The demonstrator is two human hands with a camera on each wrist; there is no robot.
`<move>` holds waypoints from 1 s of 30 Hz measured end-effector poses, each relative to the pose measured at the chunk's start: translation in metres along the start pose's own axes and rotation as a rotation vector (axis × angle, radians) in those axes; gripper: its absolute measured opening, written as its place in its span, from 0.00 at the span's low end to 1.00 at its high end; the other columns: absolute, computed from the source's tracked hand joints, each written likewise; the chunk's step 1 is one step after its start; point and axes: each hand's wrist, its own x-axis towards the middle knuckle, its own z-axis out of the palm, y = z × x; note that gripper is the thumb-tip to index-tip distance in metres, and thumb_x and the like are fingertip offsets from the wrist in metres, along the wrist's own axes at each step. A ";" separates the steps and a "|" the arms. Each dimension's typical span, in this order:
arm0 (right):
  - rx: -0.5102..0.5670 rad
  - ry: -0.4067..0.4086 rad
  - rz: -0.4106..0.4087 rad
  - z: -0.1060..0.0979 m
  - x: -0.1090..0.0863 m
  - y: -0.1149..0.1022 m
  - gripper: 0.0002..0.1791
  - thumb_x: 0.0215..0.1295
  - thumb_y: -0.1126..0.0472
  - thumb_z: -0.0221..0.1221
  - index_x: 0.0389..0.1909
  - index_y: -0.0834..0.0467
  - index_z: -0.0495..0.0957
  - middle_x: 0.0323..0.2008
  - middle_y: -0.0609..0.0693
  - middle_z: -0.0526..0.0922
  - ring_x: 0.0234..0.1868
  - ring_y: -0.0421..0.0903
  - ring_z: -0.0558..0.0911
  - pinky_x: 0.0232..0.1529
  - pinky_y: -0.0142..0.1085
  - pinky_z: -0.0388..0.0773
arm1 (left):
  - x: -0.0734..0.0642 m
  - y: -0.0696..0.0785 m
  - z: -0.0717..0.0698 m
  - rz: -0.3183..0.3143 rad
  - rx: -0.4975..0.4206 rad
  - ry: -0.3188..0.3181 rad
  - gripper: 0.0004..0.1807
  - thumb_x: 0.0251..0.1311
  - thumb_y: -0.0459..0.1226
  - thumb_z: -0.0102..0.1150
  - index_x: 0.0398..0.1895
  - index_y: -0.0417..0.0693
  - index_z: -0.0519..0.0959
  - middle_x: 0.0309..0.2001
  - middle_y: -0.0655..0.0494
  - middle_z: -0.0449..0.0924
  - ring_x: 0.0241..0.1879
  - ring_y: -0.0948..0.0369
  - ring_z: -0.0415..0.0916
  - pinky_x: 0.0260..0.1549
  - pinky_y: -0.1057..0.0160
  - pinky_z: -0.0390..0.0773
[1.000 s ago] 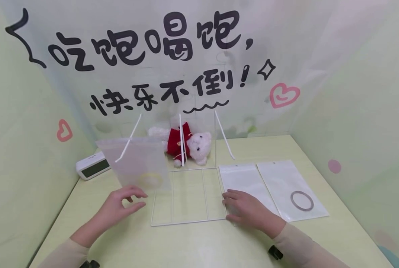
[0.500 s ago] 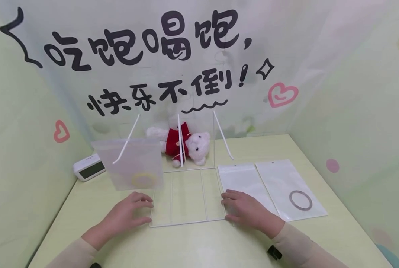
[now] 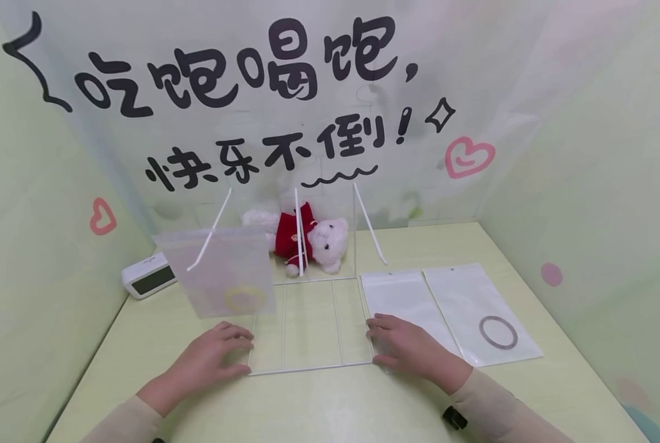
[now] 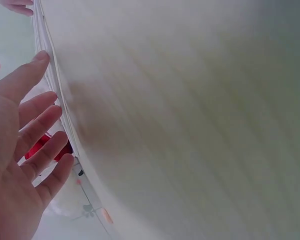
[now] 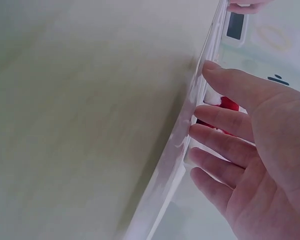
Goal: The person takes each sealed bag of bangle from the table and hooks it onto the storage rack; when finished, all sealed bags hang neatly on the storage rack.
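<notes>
A white wire display rack (image 3: 309, 370) stands on the table, its hooks slanting toward me. From the left hook (image 3: 210, 231) hangs a frosted zip bag (image 3: 213, 264), with a yellow ring (image 3: 245, 299) showing through it. My left hand (image 3: 205, 357) touches the left side of the rack's base, thumb and fingers spread. At the base's right side rests my right hand (image 3: 407, 344), its fingertips against the wire. Both wrist views show the left fingers (image 4: 52, 112) and right fingers (image 5: 210, 137) loosely extended along the edge, gripping nothing.
Two flat white bags (image 3: 457, 295) lie right of the rack; a grey ring (image 3: 498, 332) is in or on the farther one. Behind the rack lies a plush bear (image 3: 330, 237) in red clothes. A white digital clock (image 3: 149, 274) stands at the back left.
My left hand has moved right and slightly down, from below the hanging bag to the rack base's left side. The bag swings slightly. My right hand stays in place.
</notes>
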 end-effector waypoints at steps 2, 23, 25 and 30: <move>0.007 0.021 0.009 0.000 0.001 0.004 0.23 0.58 0.53 0.74 0.51 0.59 0.85 0.61 0.58 0.82 0.64 0.56 0.80 0.63 0.48 0.82 | 0.000 0.000 0.000 0.004 0.006 0.003 0.24 0.50 0.53 0.78 0.50 0.56 0.87 0.56 0.64 0.84 0.56 0.60 0.78 0.55 0.50 0.84; 0.160 0.068 0.311 -0.033 0.016 0.119 0.18 0.64 0.62 0.70 0.54 0.62 0.84 0.53 0.58 0.86 0.59 0.62 0.80 0.64 0.59 0.77 | -0.001 0.001 0.001 -0.002 0.020 0.016 0.25 0.49 0.54 0.78 0.49 0.57 0.88 0.56 0.65 0.84 0.55 0.60 0.77 0.54 0.51 0.84; 0.184 0.063 0.336 -0.032 0.017 0.131 0.18 0.65 0.63 0.69 0.54 0.63 0.84 0.53 0.59 0.86 0.60 0.63 0.80 0.65 0.60 0.76 | -0.001 0.000 0.003 -0.003 0.021 0.025 0.25 0.48 0.54 0.78 0.49 0.57 0.88 0.55 0.65 0.84 0.55 0.61 0.77 0.53 0.52 0.85; 0.210 0.022 0.388 -0.031 0.018 0.159 0.17 0.66 0.65 0.67 0.55 0.64 0.83 0.54 0.61 0.86 0.62 0.65 0.78 0.67 0.63 0.73 | -0.003 -0.001 0.004 -0.011 0.022 0.018 0.25 0.49 0.55 0.78 0.50 0.58 0.88 0.56 0.66 0.83 0.56 0.61 0.77 0.54 0.52 0.84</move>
